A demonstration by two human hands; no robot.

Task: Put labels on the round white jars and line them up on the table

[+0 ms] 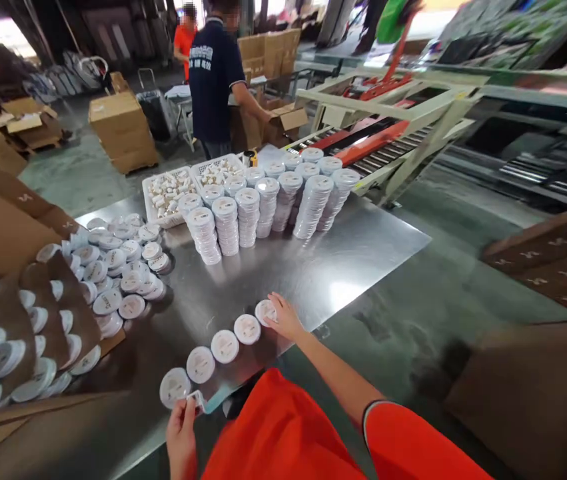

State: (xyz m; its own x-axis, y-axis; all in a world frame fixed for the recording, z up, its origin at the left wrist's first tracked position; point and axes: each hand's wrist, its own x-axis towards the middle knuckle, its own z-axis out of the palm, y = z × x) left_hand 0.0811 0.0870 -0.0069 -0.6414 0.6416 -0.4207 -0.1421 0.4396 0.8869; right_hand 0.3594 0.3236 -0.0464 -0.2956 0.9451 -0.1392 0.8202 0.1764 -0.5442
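Observation:
My left hand point(181, 437) is at the near edge of the steel table point(308, 267), pinching a small white plastic piece point(195, 400) with a pale teal strip at its side. My right hand point(283, 317) lies flat with its fingers on the last round white disc point(265, 312) of a short row. Several more discs like it, such as one point(224, 347), run diagonally towards my left hand. Tall stacks of discs point(248, 217) stand further along the table, and a loose heap of discs point(118, 273) lies to the left.
Cardboard boxes point(13, 333) packed with discs stand at the table's left edge. White baskets point(166, 193) of small white parts sit at the far end. A co-worker point(213, 80) reaches into a carton point(283, 123) beyond, next to a roller conveyor point(368, 147). Another person in orange point(184, 40) stands behind.

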